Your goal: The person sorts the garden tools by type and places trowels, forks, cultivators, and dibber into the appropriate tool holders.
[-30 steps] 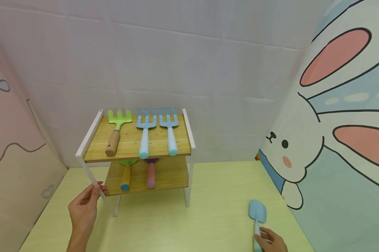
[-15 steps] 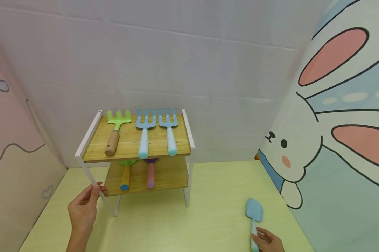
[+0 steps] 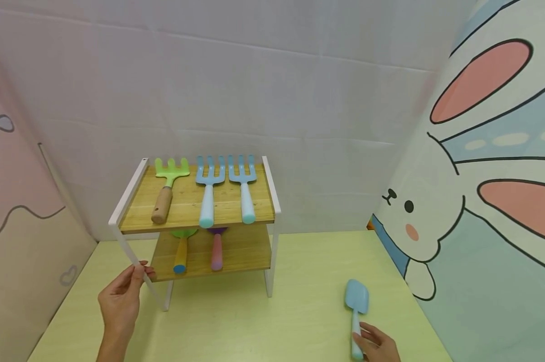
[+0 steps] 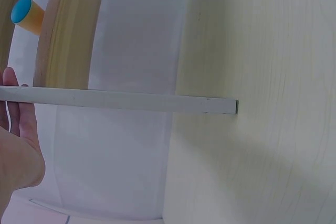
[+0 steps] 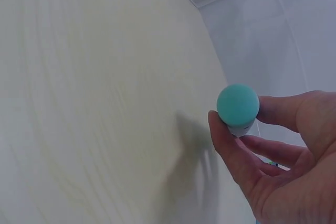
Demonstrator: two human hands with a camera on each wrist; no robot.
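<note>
My left hand [image 3: 120,299] grips the white front leg of a two-tier rack [image 4: 115,99], thumb in front and fingers behind it. At the lower right, my right hand [image 3: 376,344] pinches the pale handle of a light blue toy shovel [image 3: 357,295], whose blade points away from me. The right wrist view shows the handle's round turquoise end [image 5: 238,106] between thumb and fingers, with a shadow on the table beside it. On the rack's upper shelf lie a green hand fork [image 3: 165,193] with a wooden handle and two blue hand forks [image 3: 207,196] [image 3: 243,193].
The lower shelf [image 3: 249,246] holds a tool with an orange handle [image 3: 180,256] and one with a pink handle [image 3: 217,251]; their heads are partly hidden. A pale curtain [image 3: 335,125] hangs behind the table [image 3: 308,301], and a rabbit-printed sheet [image 3: 444,211] borders the right.
My right hand has carried the shovel a little to the left and slightly away from me. My left hand stays on the rack's leg, and the rack has not moved.
</note>
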